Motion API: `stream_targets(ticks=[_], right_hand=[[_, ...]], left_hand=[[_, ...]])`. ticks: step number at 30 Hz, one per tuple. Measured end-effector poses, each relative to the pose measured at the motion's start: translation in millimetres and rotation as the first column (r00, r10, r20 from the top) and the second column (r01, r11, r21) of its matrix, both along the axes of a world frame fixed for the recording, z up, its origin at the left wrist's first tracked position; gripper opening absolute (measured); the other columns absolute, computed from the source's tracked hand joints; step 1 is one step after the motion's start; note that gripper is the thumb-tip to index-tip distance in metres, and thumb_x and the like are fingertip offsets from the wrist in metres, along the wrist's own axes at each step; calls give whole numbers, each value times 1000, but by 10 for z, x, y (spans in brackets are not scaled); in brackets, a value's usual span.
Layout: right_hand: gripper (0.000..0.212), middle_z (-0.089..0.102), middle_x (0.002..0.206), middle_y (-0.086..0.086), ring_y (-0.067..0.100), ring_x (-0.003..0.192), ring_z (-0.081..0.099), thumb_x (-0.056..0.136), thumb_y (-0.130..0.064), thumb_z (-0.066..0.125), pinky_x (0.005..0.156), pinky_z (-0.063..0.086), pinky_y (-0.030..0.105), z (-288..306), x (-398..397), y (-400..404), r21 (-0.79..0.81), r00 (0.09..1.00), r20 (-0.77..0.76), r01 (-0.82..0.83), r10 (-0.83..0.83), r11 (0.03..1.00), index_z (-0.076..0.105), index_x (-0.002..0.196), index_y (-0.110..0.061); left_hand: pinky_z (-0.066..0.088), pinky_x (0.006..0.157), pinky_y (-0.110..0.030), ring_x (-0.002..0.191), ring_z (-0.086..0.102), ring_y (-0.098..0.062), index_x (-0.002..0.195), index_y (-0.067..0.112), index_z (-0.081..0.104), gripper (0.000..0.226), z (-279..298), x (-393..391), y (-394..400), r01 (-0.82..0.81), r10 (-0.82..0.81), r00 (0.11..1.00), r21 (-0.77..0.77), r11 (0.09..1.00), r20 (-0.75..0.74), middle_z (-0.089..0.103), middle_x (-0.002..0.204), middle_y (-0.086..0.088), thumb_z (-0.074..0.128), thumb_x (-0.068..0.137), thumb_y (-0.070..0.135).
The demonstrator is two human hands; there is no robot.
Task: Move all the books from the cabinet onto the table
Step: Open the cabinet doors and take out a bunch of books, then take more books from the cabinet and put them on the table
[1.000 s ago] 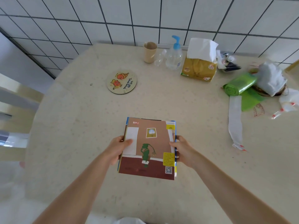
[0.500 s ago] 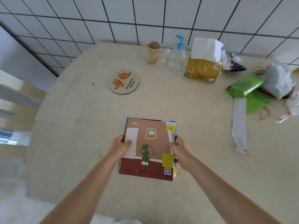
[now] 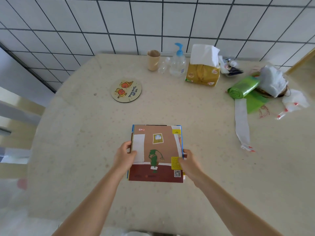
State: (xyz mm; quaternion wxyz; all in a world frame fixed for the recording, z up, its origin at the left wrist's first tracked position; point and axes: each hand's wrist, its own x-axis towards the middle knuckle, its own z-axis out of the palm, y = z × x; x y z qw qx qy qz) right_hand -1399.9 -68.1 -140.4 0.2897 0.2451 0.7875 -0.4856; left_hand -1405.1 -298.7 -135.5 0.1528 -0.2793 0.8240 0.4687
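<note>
Little has changed: both hands, left hand (image 3: pixel 125 155) and right hand (image 3: pixel 189 160), still pinch the books (image 3: pixel 156 153) with curled fingers just over the tabletop (image 3: pixel 187 116), not yet released.

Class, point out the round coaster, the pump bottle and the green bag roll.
round coaster (image 3: pixel 126 90), head view, centre of its printed face
pump bottle (image 3: pixel 178 65), head view, clear body
green bag roll (image 3: pixel 243 86), head view, side of roll

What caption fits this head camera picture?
Both hands, left and right, hold a stack of picture books over the table.
</note>
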Motion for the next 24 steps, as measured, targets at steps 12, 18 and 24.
stream_targets(ticks=[12, 18, 24], right_hand=[[31, 66, 115, 8, 28, 101, 64, 92, -15, 53, 79, 48, 34, 345, 763, -295, 111, 955, -229, 219, -190, 969, 56, 123, -12], [37, 65, 117, 2, 24, 107, 61, 92, -10, 51, 92, 48, 32, 479, 1606, -473, 127, 920, -259, 335, -295, 934, 52, 129, -17], [35, 67, 107, 3, 21, 104, 63, 93, -7, 51, 89, 45, 25, 544, 2678, -471, 190, 823, -292, 549, -487, 814, 55, 127, -11]], left_hand=[[42, 91, -26, 106, 59, -20, 125, 16, 56, 41, 225, 321, 46, 337, -355, 909, -114, 935, -220, 63, 114, -1, 58, 86, 5], [51, 80, -18, 81, 63, -6, 108, 20, 65, 27, 388, 711, 242, 635, -613, 736, -20, 772, -289, 69, 88, 9, 60, 87, 5], [45, 68, -4, 82, 63, -3, 104, 24, 65, 24, 530, 1383, 592, 871, -831, 482, 46, 489, -277, 70, 88, 8, 59, 88, 7]])
